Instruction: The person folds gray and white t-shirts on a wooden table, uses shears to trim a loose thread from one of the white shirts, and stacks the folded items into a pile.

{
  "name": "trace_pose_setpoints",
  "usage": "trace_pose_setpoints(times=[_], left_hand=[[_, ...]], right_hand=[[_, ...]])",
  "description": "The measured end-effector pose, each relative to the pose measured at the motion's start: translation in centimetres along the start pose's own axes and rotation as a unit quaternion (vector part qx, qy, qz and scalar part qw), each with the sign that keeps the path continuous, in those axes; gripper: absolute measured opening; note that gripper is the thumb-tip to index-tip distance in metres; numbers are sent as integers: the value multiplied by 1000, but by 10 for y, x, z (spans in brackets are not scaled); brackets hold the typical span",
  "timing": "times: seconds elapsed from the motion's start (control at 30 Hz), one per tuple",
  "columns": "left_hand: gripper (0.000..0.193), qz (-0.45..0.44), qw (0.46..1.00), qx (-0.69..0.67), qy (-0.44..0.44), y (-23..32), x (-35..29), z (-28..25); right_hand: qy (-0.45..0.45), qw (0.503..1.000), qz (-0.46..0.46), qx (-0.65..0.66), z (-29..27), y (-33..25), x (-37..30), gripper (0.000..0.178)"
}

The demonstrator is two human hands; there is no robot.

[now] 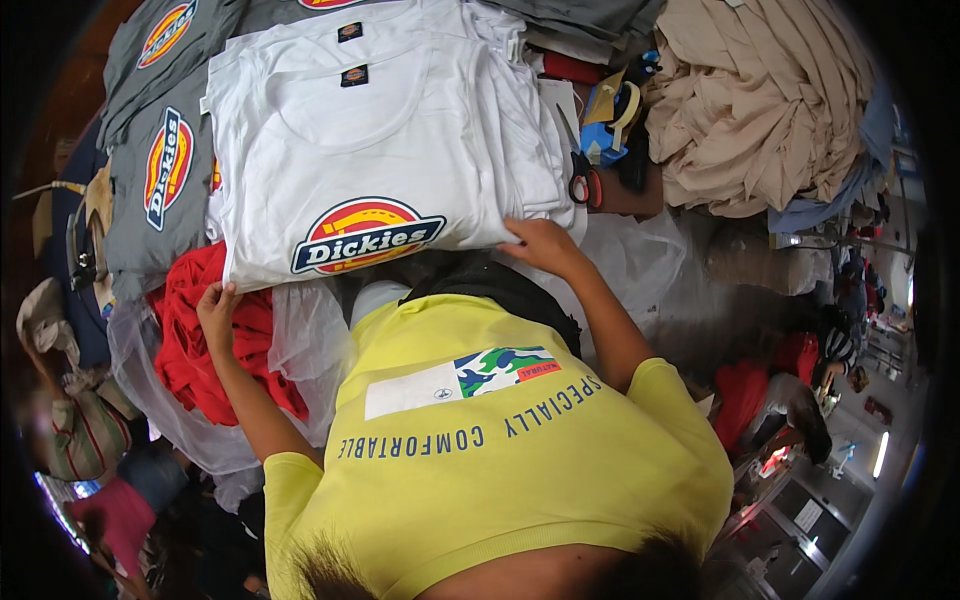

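Observation:
A white shirt [270, 180] with a rounded neckline and a red, yellow and dark blue printed emblem lies spread in front of me. It rests on a stack of white shirts [548, 195], and its near edge hangs toward my body. My left hand [217, 303] is closed on its near left corner, thumb and fingers pinching the cloth. At the near right edge, my right hand [545, 246] grips the same shirt between thumb and fingers. A small dark label [355, 76] shows inside the neckline. What lies under the shirt's near edge is hidden.
Grey printed shirts [185, 95] lie at the left. Red cloth [250, 335] sits in a clear plastic bag [310, 320] below my left hand. Scissors [583, 183] and a blue tape dispenser [602, 135] are right of the stack, beside a beige cloth heap [750, 100]. Other people appear at both sides.

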State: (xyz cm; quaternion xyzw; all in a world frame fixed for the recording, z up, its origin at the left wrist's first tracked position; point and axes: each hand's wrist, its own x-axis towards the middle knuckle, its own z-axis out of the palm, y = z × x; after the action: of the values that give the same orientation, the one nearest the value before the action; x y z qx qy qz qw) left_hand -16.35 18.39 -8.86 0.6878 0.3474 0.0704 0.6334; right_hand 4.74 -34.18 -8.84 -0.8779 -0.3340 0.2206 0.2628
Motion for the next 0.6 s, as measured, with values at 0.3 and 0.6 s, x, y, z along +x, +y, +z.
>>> trace_pose_setpoints(times=[0.3, 0.6], left_hand=[[17, -2, 1000, -5, -4, 21, 0, 3], [24, 53, 895, 435, -87, 57, 19, 10]], right_hand=[[90, 914, 212, 335, -23, 5, -43, 18], [214, 869, 336, 292, -25, 5, -46, 19]])
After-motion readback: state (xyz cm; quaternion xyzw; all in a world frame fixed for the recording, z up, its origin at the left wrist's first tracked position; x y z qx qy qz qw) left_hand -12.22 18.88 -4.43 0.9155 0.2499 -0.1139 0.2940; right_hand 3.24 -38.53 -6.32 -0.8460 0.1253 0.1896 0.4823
